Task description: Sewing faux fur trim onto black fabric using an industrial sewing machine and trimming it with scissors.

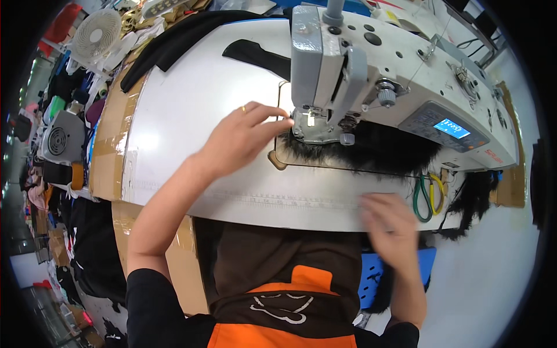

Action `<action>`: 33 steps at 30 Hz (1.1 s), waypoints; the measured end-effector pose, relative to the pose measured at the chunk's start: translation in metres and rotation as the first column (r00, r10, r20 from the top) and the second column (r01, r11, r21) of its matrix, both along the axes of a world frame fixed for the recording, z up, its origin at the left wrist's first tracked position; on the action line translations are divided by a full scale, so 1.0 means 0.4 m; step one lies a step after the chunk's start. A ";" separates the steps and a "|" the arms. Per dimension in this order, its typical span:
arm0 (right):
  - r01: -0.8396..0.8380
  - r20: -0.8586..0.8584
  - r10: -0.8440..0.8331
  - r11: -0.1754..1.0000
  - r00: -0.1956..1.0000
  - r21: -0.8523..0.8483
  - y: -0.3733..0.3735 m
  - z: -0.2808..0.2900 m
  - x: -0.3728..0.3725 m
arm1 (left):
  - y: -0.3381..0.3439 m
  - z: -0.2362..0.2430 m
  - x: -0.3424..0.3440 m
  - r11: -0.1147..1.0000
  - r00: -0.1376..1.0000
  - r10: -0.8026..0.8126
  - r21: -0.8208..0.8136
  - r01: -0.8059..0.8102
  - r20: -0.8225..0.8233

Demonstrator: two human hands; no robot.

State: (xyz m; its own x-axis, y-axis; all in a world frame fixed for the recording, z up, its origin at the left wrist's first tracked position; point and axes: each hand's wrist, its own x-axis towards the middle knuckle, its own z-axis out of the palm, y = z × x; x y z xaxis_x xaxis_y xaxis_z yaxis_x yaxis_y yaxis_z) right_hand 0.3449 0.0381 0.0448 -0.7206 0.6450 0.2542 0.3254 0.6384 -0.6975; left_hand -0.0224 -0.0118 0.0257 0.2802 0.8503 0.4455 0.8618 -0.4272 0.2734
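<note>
My left hand [243,139] reaches to the needle area of a white and grey sewing machine [348,40]. Its thumb and forefinger come together in a pinch beside the presser foot [310,124]; whatever is between them is too small to make out. A piece of black fur [383,148] lies under the machine's arm, its left end at the foot. Over the front edge of the white table [191,127], my right hand [391,223] is blurred by motion. Nearest to it are scissors with green and yellow handles [423,200].
Black fabric pieces [258,55] lie on the table's far side. A lit control panel [449,127] is on the machine. Black fur scraps [473,197] hang at the right edge. A blue perforated tray [371,281] sits below, cardboard [110,139] lines the left, and a fan [96,35] stands behind.
</note>
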 end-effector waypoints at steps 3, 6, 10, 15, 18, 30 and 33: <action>-0.119 0.034 0.116 0.984 0.993 0.135 -0.058 -0.045 -0.168 | 0.064 -0.022 -0.039 0.997 0.992 -0.077 0.001 0.077 -0.104; -0.035 0.122 0.008 0.975 0.993 0.220 -0.078 -0.062 -0.267 | 0.094 -0.036 -0.033 0.986 0.981 -0.164 0.013 0.166 -0.106; 0.094 0.179 -0.165 0.932 0.970 0.349 -0.071 -0.088 -0.332 | 0.118 -0.063 -0.037 0.977 0.976 -0.212 0.022 0.211 0.057; 0.245 0.125 -0.301 0.909 0.945 0.338 -0.055 -0.103 -0.381 | 0.132 -0.085 -0.032 0.978 0.965 -0.202 -0.011 0.206 0.166; 0.323 0.079 -0.376 0.870 0.923 0.372 -0.029 -0.110 -0.397 | 0.137 -0.085 -0.029 0.976 0.955 -0.211 -0.011 0.218 0.211; 0.482 0.074 -0.506 0.849 0.859 0.216 -0.034 -0.108 -0.448 | 0.101 -0.021 -0.027 0.930 0.868 -0.088 -0.271 0.247 0.488; 0.501 0.043 -0.519 0.840 0.853 0.209 -0.029 -0.112 -0.448 | 0.095 -0.028 -0.023 0.916 0.824 -0.035 -0.312 0.253 0.566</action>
State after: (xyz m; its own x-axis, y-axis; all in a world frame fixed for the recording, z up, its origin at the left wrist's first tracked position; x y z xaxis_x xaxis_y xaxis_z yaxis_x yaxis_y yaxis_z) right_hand 0.1655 0.0266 0.0001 -0.3289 0.8764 0.3517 0.6985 0.4764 -0.5340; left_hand -0.0317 0.0262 0.0146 0.2197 0.9473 0.2331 0.4631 -0.3115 0.8298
